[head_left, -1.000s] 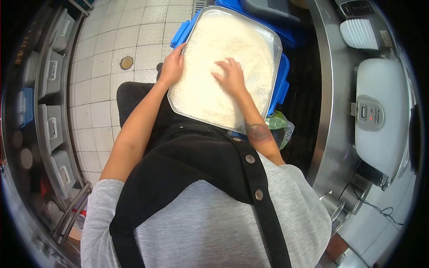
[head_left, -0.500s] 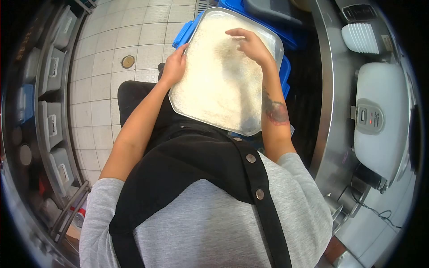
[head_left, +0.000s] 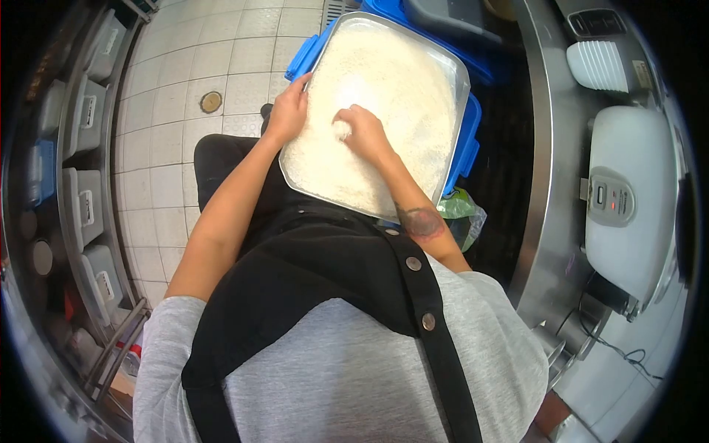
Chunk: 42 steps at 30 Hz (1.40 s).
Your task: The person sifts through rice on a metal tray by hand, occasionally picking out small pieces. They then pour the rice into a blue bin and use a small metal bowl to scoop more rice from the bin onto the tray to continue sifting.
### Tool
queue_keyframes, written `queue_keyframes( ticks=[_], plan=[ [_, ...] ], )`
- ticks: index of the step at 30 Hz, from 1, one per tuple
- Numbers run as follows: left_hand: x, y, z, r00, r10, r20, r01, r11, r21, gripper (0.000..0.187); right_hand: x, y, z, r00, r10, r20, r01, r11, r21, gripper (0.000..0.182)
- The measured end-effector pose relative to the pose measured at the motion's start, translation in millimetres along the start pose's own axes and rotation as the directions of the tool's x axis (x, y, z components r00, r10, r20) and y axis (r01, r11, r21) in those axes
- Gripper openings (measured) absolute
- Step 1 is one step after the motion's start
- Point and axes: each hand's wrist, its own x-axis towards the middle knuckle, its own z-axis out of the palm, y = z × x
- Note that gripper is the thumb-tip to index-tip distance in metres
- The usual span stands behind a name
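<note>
A large metal tray [head_left: 461,77] holds a layer of pale, fine crumbs [head_left: 384,70], which look like breadcrumbs. My left hand [head_left: 289,112] grips the tray's left rim, thumb over the edge and the other fingers hidden underneath. Above the left middle of the crumbs, my right hand [head_left: 362,133] has its fingers curled around a whitish crumb-covered clump [head_left: 341,130]. What lies inside that clump cannot be made out. Beneath the tray, a container with blue clip edges [head_left: 464,148] sticks out on both sides.
On the right, a steel counter [head_left: 543,148] carries a white rice cooker [head_left: 628,199] and stacked white bowls [head_left: 597,65]. A green-marked plastic bag [head_left: 464,214] lies beside the tray. Shelves with grey bins [head_left: 83,207] line the left, above a tiled floor [head_left: 166,162].
My right hand has moved left and down from the tray's upper right, and its spread fingers have closed around a pale clump. The left hand has stayed on the rim.
</note>
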Motion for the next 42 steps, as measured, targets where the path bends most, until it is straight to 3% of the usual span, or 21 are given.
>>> queue_keyframes(
  ticks=[2, 3, 4, 6, 7, 9, 11, 14, 17, 19, 20, 22, 25, 27, 28, 30, 32, 34, 35, 37, 42],
  plan=[
    [-2, 0, 0, 1.0, -0.013, 0.01, 0.013, 1.0, 0.013, 0.039, -9, 5, -13, 0.999, 0.003, 0.041, -0.006, 0.997, 0.072, 0.032],
    [-1, -3, 1, 1.0, 0.016, -0.003, -0.016, 1.0, 0.016, 0.039, -9, 2, -31, 0.983, 0.18, 0.036, -0.184, 0.969, 0.166, 0.032],
    [0, -4, 2, 0.999, 0.046, -0.02, -0.045, 0.999, 0.019, 0.039, -6, 0, -50, 0.936, 0.348, 0.048, -0.349, 0.901, 0.257, 0.032],
    [-1, -1, -1, 1.0, 0.026, -0.016, -0.025, 0.999, 0.026, 0.039, 2, 3, -86, 0.834, 0.53, 0.152, -0.51, 0.636, 0.58, 0.037],
    [-1, 1, -1, 1.0, 0.007, -0.007, -0.006, 1.0, 0.03, 0.039, 2, 6, -100, 0.834, 0.53, 0.151, -0.51, 0.638, 0.578, 0.037],
    [-1, 4, -1, 1.0, -0.017, 0.008, 0.016, 0.999, 0.032, 0.039, 2, 12, -123, 0.979, 0.158, -0.128, -0.093, 0.908, 0.408, 0.037],
    [-1, 2, -1, 0.999, -0.044, 0.021, 0.043, 0.998, 0.041, 0.039, 6, 13, -137, 0.97, 0.195, -0.145, -0.099, 0.86, 0.5, 0.037],
    [0, -4, 1, 0.998, 0.063, -0.027, -0.063, 0.998, 0.011, 0.038, 13, 29, -137, 0.961, 0.225, -0.159, -0.086, 0.795, 0.6, 0.034],
    [-1, -5, 2, 0.999, 0.048, -0.024, -0.048, 0.999, 0.009, 0.038, 21, 56, -127, 0.943, 0.233, -0.238, -0.097, 0.876, 0.472, 0.032],
    [1, -12, 5, 0.997, 0.066, -0.046, -0.063, 0.996, 0.064, 0.041, 26, 90, -110, 0.91, 0.306, -0.278, -0.281, 0.951, 0.128, 0.043],
    [1, -8, 4, 0.997, 0.067, -0.046, -0.064, 0.996, 0.065, 0.041, 21, 95, -95, 0.91, 0.306, -0.28, -0.281, 0.951, 0.129, 0.043],
    [-1, 3, 0, 1.0, 0.008, -0.01, -0.008, 1.0, 0.027, 0.038, 10, 87, -58, 0.87, 0.282, -0.405, -0.398, 0.886, -0.238, 0.053],
    [-1, 1, 0, 0.999, 0.034, -0.026, -0.034, 0.999, 0.015, 0.038, -10, 50, -32, 0.882, 0.287, -0.374, -0.405, 0.868, -0.288, 0.048],
    [-1, 2, -2, 1.0, 0.013, -0.014, -0.013, 1.0, 0.024, 0.038, -20, 41, -25, 0.98, 0.065, -0.186, -0.078, 0.995, -0.063, 0.036],
    [-2, 3, -1, 1.0, -0.007, -0.002, 0.008, 0.999, 0.033, 0.038, -21, 40, -27, 0.98, 0.07, -0.185, -0.083, 0.995, -0.061, 0.036],
    [0, -2, 1, 1.0, -0.003, -0.003, 0.003, 1.0, 0.031, 0.038, -20, 38, -36, 0.985, 0.128, 0.115, -0.139, 0.986, 0.094, 0.029],
    [1, -10, 4, 1.0, 0.002, -0.011, -0.001, 0.999, 0.034, 0.038, -12, 43, -50, 0.986, 0.154, 0.058, -0.162, 0.974, 0.16, 0.032],
    [1, -18, 9, 0.981, 0.162, -0.106, -0.156, 0.986, 0.066, 0.04, 4, 33, -87, 0.896, 0.416, 0.153, -0.443, 0.834, 0.329, 0.034],
    [1, -14, 6, 0.981, 0.161, -0.108, -0.155, 0.986, 0.065, 0.04, 11, 30, -101, 0.897, 0.415, 0.154, -0.443, 0.834, 0.328, 0.034],
    [-1, -4, 2, 0.999, 0.036, -0.036, -0.035, 0.999, 0.042, 0.038, 24, 27, -127, 0.954, 0.287, 0.084, -0.29, 0.82, 0.493, 0.033],
    [0, -10, 5, 0.997, 0.055, -0.053, -0.053, 0.998, 0.036, 0.04, 67, 52, -145, 0.975, 0.207, 0.087, -0.22, 0.801, 0.556, 0.032]
  ],
)
